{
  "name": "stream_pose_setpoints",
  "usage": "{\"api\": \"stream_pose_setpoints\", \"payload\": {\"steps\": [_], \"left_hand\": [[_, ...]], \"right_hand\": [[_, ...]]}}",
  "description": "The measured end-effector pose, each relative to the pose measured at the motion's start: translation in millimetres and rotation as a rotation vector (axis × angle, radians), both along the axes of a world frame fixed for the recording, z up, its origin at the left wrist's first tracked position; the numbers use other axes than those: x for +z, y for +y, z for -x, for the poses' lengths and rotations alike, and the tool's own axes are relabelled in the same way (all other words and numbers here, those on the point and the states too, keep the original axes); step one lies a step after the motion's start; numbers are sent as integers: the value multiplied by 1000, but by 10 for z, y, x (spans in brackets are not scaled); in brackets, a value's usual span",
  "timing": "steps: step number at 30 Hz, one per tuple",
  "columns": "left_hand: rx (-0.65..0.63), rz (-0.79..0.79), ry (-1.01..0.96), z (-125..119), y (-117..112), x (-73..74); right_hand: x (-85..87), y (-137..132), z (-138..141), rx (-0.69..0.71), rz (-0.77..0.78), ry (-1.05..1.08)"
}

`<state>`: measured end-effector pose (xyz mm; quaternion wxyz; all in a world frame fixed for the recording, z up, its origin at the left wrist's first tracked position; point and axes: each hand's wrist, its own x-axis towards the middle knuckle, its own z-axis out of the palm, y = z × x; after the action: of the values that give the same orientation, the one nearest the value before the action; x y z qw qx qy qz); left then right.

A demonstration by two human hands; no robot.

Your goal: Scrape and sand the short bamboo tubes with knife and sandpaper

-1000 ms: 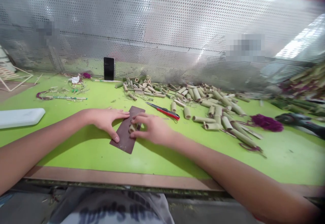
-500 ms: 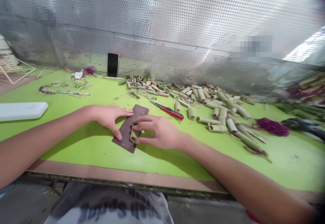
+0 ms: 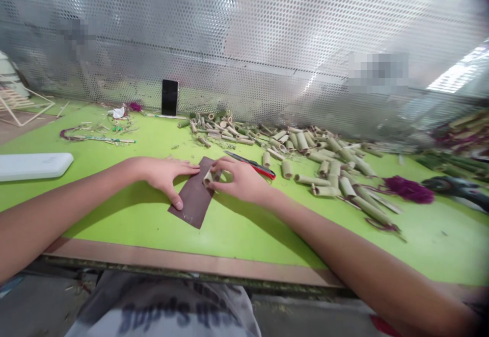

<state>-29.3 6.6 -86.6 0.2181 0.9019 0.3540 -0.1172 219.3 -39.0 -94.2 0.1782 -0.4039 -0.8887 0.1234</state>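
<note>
Head view, the only one to go on: a strip of brown sheet [image 3: 193,199], probably sandpaper judging by the look, is laid at a slant on the bright green tabletop [image 3: 153,235], a bit left of the frame's middle. It's pinned down by the left hand [image 3: 162,176], thumb and fingers spread wide apart, with nothing gripped; the sheet's left edge is covered by the thumb tip and the fingertips. A short bamboo piece [image 3: 208,178] is pinched between the thumb and fingers of the right hand [image 3: 240,180], over the upper part of the sheet near the frame's centre. Its open end is shown toward the lower left, the rest is mostly hidden by the fingers, and whether it's pressed on the sheet can't really be told. Just past the right hand, a red and black utility knife [image 3: 269,173] is partly covered by it. A heap of cut bamboo tubes [image 3: 301,140] is spread from the centre to the right of the frame, with purple yarn [image 3: 408,189] lying at its right end. A dark phone [image 3: 170,97] is propped upright at upper centre-left, in front of a perforated metal panel [image 3: 260,36], and a white case-like object [image 3: 36,166] is cut off by the left edge.
</note>
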Motion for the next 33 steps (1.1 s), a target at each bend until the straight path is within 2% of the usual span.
{"api": "stream_pose_setpoints", "payload": {"steps": [1,2,5,6,10,11,14,15,16,19,20,24,25,28,29,30,32,33], "left_hand": [[2,4,-3,0,0,-2],[-3,7,-6,0,0,-2],[-22,2,-16,-1,-4,5],[-19,0,-14,-1,-6,10],[14,14,11,0,-8,9],[12,17,11,2,-7,2],[-3,3,-8,9,1,-15],[-7,-5,-12,10,2,-15],[-9,-9,-11,10,3,-13],[-8,1,6,10,4,-5],[-9,8,10,12,5,-6],[-27,-8,-9,23,10,-24],[-29,-18,-12,24,11,-26],[-18,-7,0,18,9,-18],[-15,5,2,14,6,-13],[-17,15,0,11,3,-8],[-27,16,-11,8,-2,-1],[-27,10,-16,8,-4,0]], "right_hand": [[2,-7,7,-22,-9,2],[3,-16,15,24,-11,5],[-3,-10,23,232,1,20],[-8,10,16,220,7,18],[-32,63,-7,-52,-9,47],[-37,50,-2,-34,-11,38],[-40,2,26,290,23,22],[-36,0,30,327,32,18],[-32,5,30,278,32,16],[-19,15,23,-77,-16,12],[-18,7,23,-95,-21,-5],[-20,1,16,298,14,-18],[-23,22,8,281,24,-22],[-41,68,-3,-95,-19,15],[-48,58,8,-115,-33,16],[-55,34,25,-38,-35,21],[-64,-25,67,282,-20,34],[-64,-46,83,375,-7,28]]}}
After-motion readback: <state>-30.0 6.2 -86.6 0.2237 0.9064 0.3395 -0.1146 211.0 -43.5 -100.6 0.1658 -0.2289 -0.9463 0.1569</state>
